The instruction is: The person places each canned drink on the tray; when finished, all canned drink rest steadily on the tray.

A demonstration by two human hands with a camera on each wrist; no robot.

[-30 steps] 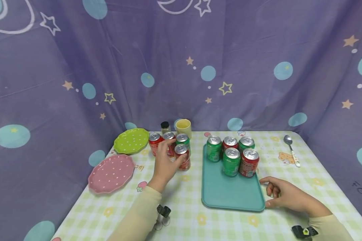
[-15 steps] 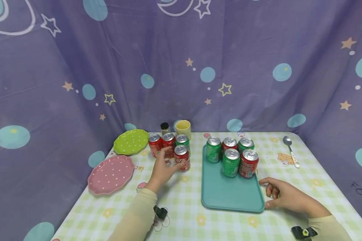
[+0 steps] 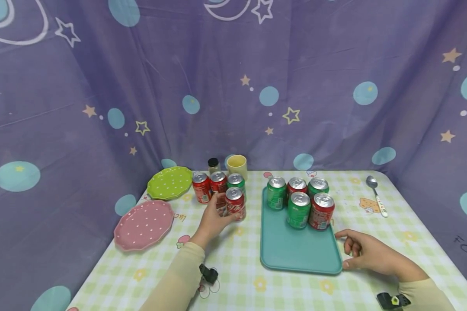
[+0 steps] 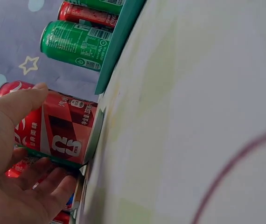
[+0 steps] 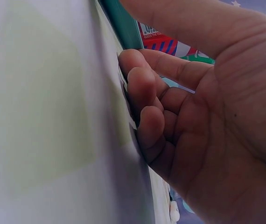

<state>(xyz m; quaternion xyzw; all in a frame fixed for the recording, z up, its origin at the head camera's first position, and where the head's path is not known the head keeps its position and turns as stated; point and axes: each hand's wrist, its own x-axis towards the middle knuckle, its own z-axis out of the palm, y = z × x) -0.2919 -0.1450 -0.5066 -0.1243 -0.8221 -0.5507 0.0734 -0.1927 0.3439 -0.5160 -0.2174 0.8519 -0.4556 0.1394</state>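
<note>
A red cola can (image 3: 235, 204) stands upright at the front of the left cluster. My left hand (image 3: 212, 218) reaches around it from the left, thumb across its front and fingertips at its side. In the left wrist view the thumb lies over the can's printed side, the other fingers extended and slightly bent beside it. My right hand (image 3: 367, 255) rests on the tablecloth at the right edge of a teal tray (image 3: 299, 255). Its index finger and thumb are at the tray's rim. The other fingers are loosely curled with nothing in them.
Behind the red can stand two red cans (image 3: 201, 188) and a green can (image 3: 236, 181). The tray bears several green and red cans (image 3: 299, 209). A yellow cup (image 3: 237, 163), a black-capped jar (image 3: 213, 165), green plate (image 3: 169, 183), pink plate (image 3: 144, 224) and spoon (image 3: 376, 195) surround them.
My left hand has come down from above the cans to the front red can's side, its thumb lowered along the can. The right hand, tray and cans have not moved.
</note>
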